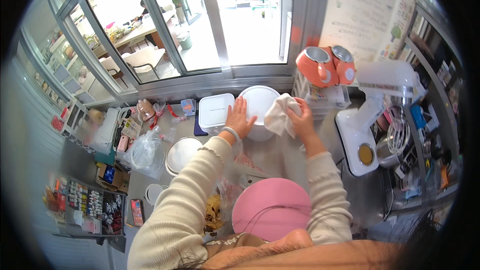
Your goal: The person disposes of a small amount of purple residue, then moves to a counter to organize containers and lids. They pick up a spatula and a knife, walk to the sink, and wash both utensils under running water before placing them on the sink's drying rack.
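Observation:
My left hand (241, 117) rests, fingers spread, on the edge of a round white lidded tub (259, 99), close beside a rectangular white lidded container (216, 110). A crumpled white cloth (279, 115) is held in my right hand (302, 117), at the right side of the round tub. Nearer to me, a pink round disc (272, 208) lies on the metal worktop. Left of it, partly hidden by my left sleeve, are brown and yellow food pieces (213, 213) beside clear plastic. A round white-topped container (183, 154) stands left of my left forearm.
A white stand mixer (356, 138) with a whisk stands at the right, near orange pots (322, 65) on clear drawers. Clear plastic bags (147, 152), a phone (137, 213) and a rack of small bottles (87, 204) are at the left. A sliding window (225, 71) borders the back.

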